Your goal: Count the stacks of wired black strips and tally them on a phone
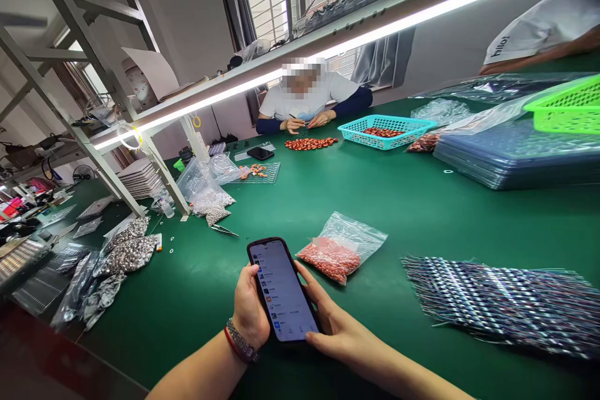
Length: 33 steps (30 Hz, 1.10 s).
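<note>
A black smartphone (281, 290) with a lit screen showing a list is held over the green table (375, 200). My left hand (248, 309) grips its left edge, thumb on the rim; a bracelet sits on that wrist. My right hand (330, 319) cradles the phone's right side and lower corner from beneath, fingers curled along the edge. Just beyond the phone lies a clear zip bag of small red parts (335, 253).
A bundle of striped wires (506, 300) lies at the right. Bags of silver parts (124, 250) sit at the left, tweezers (225, 230) near them. Stacked clear trays (520, 153), a green basket (569, 106) and a teal basket (387, 131) stand farther back. A person works across the table.
</note>
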### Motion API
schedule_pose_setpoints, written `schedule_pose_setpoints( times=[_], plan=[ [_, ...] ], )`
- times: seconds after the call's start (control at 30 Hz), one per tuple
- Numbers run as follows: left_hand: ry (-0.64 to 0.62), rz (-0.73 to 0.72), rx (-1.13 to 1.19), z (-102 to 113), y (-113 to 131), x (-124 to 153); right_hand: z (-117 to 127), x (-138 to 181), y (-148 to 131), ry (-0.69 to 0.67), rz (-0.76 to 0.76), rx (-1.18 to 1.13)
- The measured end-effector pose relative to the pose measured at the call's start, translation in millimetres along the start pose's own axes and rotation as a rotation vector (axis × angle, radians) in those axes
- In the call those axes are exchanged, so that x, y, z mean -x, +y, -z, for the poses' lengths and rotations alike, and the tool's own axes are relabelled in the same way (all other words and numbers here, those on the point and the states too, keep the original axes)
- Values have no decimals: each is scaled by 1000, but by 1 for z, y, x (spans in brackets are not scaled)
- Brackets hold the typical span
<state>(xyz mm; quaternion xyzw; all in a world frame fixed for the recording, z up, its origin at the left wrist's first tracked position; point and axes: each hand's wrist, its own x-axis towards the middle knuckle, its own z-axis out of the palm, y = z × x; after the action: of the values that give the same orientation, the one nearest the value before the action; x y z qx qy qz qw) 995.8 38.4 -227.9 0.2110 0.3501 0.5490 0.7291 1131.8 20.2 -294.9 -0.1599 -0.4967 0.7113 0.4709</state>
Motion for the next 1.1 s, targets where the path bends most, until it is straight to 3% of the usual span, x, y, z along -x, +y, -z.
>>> schedule_pose_setpoints(
  times=[1.1],
  plan=[
    [15,-1,-14,-1,0,0,3,0,5,4,-9,-28]
  ],
)
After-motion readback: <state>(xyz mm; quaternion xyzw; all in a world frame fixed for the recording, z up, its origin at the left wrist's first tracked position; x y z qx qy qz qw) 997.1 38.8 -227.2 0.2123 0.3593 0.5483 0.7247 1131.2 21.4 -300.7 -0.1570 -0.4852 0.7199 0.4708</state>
